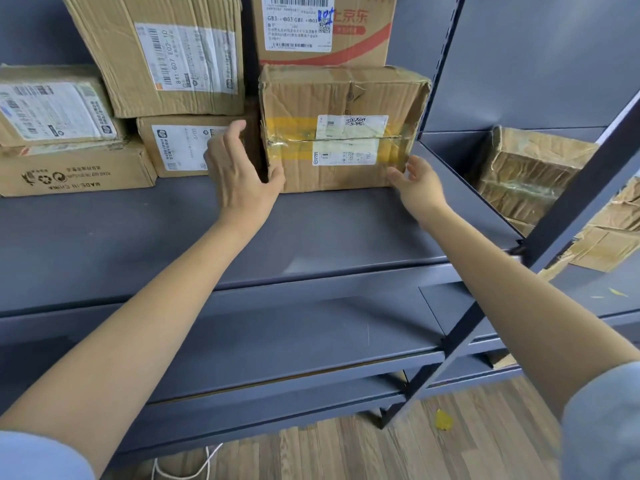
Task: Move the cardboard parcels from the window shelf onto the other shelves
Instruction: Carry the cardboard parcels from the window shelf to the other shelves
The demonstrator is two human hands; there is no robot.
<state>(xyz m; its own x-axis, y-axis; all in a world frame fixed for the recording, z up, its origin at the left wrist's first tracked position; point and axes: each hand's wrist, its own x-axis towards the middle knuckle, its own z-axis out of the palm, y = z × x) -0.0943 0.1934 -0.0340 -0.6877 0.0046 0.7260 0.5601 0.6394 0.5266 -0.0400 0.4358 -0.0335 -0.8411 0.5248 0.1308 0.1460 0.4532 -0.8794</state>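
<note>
Top parcel (162, 53) and red-printed carton (325, 29): upper parts cut by frame edge. Left stacked parcels (55, 133): left ends out of frame. Small labelled box (183, 147): right end hidden behind left hand (239, 171). Label text: mostly too blurred to read. Side-bay parcels (533, 174): partly masked by upright post (571, 209), count perhaps two.

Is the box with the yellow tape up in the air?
No, the box with the yellow tape sits flat on the grey shelf, with the left hand and right hand at its sides.
</note>
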